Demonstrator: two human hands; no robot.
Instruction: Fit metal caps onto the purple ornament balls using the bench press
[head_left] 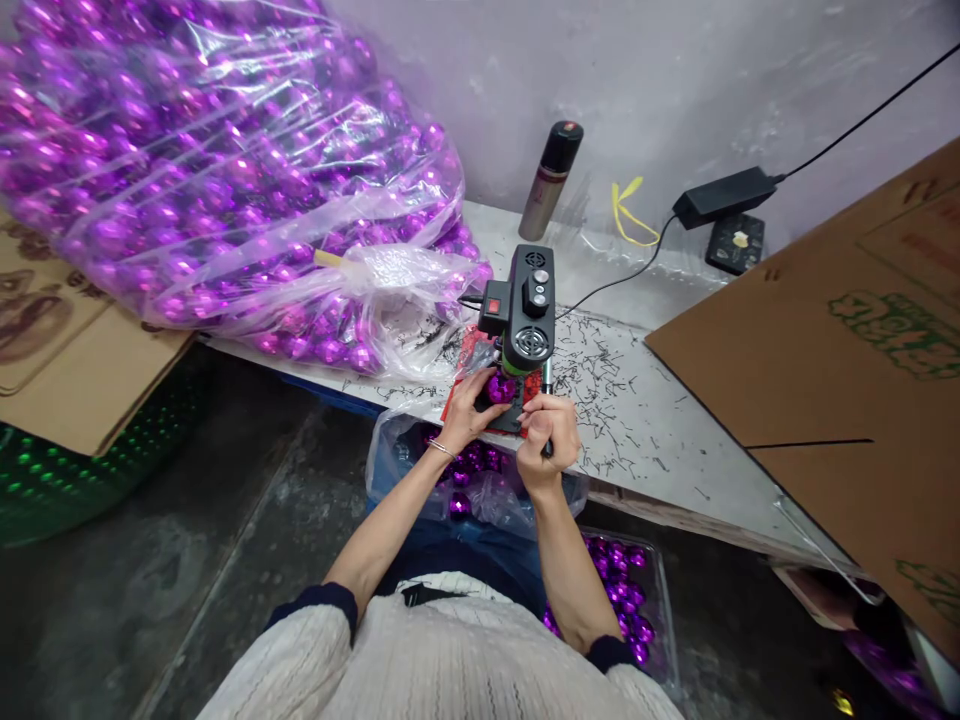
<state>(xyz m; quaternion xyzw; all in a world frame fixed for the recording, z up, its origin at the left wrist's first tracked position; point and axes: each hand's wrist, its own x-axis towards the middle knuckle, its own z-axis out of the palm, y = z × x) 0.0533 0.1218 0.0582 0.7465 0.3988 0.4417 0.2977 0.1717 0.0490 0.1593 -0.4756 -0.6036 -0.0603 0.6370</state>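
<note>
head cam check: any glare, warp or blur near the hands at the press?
Head view: wide-angle stretch toward the edges, plainest on the cardboard box; speckled glare across the plastic bag of purple balls; left hand on the purple ball and right hand on the lever are sharp and evenly lit, no hard shadows; floor is dim.

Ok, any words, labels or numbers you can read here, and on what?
No text is legible.
Right cardboard sheet: green print, blurred.
Left cardboard sheet: brown print, blurred.
Spray can: label too small.
Bench press: red switch, buttons, no readable marks.
Purple bauble in left hand, lever in right hand: no text.
</note>
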